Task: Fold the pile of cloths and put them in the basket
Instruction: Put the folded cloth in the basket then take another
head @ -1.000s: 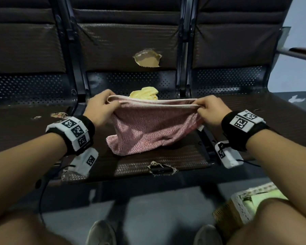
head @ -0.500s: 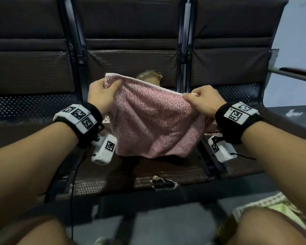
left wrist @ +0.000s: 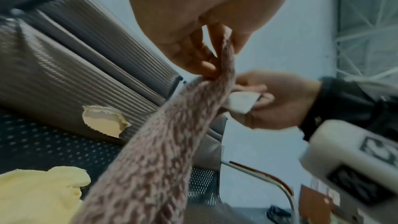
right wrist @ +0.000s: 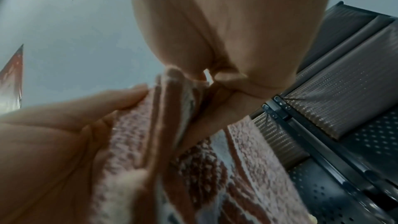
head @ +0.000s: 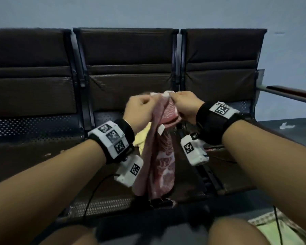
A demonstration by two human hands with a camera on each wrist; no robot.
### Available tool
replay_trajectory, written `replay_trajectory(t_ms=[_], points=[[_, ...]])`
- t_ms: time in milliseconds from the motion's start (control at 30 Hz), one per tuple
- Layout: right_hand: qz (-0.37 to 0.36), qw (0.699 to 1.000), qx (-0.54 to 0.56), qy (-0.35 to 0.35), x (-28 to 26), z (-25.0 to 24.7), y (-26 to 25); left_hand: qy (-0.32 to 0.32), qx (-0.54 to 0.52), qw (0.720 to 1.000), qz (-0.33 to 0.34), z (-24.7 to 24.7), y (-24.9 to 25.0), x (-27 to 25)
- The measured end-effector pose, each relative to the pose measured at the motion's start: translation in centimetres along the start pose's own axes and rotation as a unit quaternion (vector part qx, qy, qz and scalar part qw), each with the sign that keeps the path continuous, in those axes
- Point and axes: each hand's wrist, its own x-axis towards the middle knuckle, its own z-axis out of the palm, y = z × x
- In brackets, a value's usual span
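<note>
A pink patterned cloth hangs folded lengthwise above the middle bench seat. My left hand and right hand meet at its top, each pinching an upper corner. In the left wrist view the left fingers pinch the pink cloth, and the right hand holds a white-edged corner. In the right wrist view the cloth hangs between both hands. A yellow cloth lies on the seat behind the pink one. The basket shows at the bottom right, partly hidden by my knee.
A row of dark bench seats faces me, with a torn hole in the middle backrest. A metal armrest juts out at the right. The perforated seat front is torn near its edge.
My hands rose with the pink cloth and came together, bringing its two top corners side by side. The cloth went from spread wide to hanging in a narrow fold.
</note>
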Motion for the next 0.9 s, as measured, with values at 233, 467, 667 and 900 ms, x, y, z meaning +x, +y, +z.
replay_trajectory(t_ms=[233, 467, 667, 900], points=[[-0.007, 0.995, -0.057, -0.076, -1.0, 0.0, 1.6, -0.071, -0.009, 0.996, -0.055, 0.7, -1.1, -1.5], [0.004, 0.979, -0.051, -0.198, -1.0, 0.0, 2.2, -0.067, 0.003, 0.993, -0.099, -2.6, -2.4, 0.9], [-0.037, 0.970, -0.189, -0.148, 1.4, -1.6, 2.5, -0.130, -0.040, 0.976, -0.167, -3.5, -4.0, 3.3], [-0.041, 0.950, -0.307, 0.027, 5.5, -4.1, 5.1, -0.026, 0.070, 0.993, -0.088, -1.6, -6.4, 6.9]])
